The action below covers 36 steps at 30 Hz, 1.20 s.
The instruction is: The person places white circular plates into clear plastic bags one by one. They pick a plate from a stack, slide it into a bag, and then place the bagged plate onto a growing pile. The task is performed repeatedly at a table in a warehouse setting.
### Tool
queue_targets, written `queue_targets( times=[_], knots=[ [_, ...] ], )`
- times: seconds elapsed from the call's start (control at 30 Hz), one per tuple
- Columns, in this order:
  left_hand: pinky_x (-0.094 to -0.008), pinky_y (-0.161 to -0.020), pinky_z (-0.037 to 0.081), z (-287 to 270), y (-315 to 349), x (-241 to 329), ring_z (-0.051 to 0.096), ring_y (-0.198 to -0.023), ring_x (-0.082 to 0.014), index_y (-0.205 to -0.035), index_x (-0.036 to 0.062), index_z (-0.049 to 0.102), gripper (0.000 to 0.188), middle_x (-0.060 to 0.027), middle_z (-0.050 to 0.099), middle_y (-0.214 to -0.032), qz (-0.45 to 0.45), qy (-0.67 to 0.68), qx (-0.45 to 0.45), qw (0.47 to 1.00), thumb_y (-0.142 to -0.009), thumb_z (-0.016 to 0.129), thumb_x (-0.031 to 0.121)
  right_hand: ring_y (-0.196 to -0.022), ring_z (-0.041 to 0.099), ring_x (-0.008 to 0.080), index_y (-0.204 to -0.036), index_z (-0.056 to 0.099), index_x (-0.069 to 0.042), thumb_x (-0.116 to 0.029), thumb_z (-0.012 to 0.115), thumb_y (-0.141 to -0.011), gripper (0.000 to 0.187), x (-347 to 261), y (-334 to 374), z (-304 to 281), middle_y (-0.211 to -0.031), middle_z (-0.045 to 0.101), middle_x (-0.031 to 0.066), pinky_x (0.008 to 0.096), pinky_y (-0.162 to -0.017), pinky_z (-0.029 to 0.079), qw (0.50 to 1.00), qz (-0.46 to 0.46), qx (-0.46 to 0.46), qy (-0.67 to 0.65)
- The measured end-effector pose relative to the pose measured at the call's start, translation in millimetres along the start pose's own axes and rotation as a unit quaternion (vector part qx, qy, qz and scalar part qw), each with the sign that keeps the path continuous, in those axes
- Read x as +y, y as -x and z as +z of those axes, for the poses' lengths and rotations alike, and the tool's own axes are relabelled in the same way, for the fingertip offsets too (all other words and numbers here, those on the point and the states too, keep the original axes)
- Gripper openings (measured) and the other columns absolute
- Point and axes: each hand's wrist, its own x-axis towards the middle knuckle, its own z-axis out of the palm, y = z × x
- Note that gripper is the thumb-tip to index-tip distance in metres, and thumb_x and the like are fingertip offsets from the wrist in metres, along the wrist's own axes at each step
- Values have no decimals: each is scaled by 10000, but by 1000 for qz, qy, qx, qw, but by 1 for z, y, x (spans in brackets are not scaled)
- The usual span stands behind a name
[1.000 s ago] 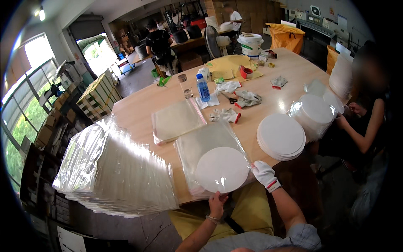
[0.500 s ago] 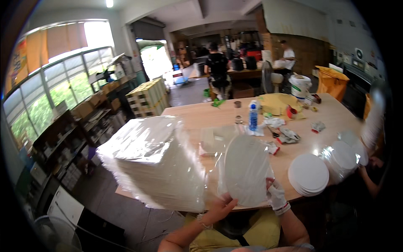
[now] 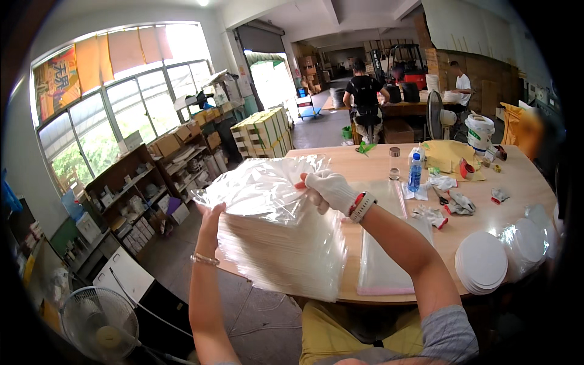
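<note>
A tall stack of clear plastic-bagged white sheets or discs (image 3: pixel 280 252) stands at the table's left front. Over its top lies a shiny, crinkled clear plastic bag (image 3: pixel 258 185). My bare left hand (image 3: pixel 210 220) is closed on the bag's near-left edge, thumb uppermost. My right hand (image 3: pixel 328 190), in a white glove with bare fingertips, pinches the bag's right side. Glare hides what is inside the bag. Flat clear bags (image 3: pixel 389 264) lie in a pile just right of the stack. Farther right, white round discs (image 3: pixel 480 258) are piled beside plastic-wrapped discs (image 3: pixel 524 243).
Gloves (image 3: pixel 460 204), a blue-capped water bottle (image 3: pixel 415 173), a red tape roll (image 3: pixel 466 169) and a white bucket (image 3: pixel 479 134) are on the wooden table (image 3: pixel 359 159). A floor fan (image 3: pixel 100 322) stands lower left. Two people work at a table behind.
Both hands have moved left and away from me, from a bagged white disc at the table's front edge to the top of the stack. The flat bags are now uncovered.
</note>
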Motion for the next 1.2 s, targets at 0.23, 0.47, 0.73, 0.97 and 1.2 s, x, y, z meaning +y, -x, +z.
queue_targets(
  times=[0.23,0.47,0.73,0.97,1.2],
  knots=[
    [-290,-898,425,70,94,75,458,-1138,-220,-1300,34,389,433,-158,436,-1270,495,28,161,854,-915,511,192,-477,512,78,-1167,516,-4,-356,443,-942,425,31,41,-30,-593,530,-3,213,-442,428,990,-138,13,-36],
    [-281,-866,423,195,222,25,464,-1096,-210,-1279,35,402,407,-149,447,-1234,357,143,-328,863,-919,506,195,-558,570,98,-1118,526,6,-399,422,-945,452,124,159,-122,-678,581,29,222,-485,435,992,36,99,76],
    [-269,-830,421,305,288,-134,470,-1048,-199,-1255,37,418,379,-138,460,-1193,-47,74,-454,887,-922,500,199,-593,612,168,-1036,534,0,-196,424,-926,251,161,251,-275,-737,598,74,289,-560,531,931,147,334,7],
    [-260,-798,419,349,297,-209,476,-1006,-189,-1234,38,431,355,-129,471,-1157,-182,32,-429,884,-925,494,202,-585,589,166,-969,543,-52,-187,439,-905,182,172,233,-423,-756,596,67,336,-548,530,870,133,475,9],
    [-250,-766,417,378,273,-255,481,-963,-179,-1212,39,445,332,-119,483,-1121,-268,18,-393,879,-928,489,205,-577,524,155,-858,455,-88,-185,490,-871,104,233,143,-581,-716,535,49,329,-478,424,915,147,365,-90]
  ],
)
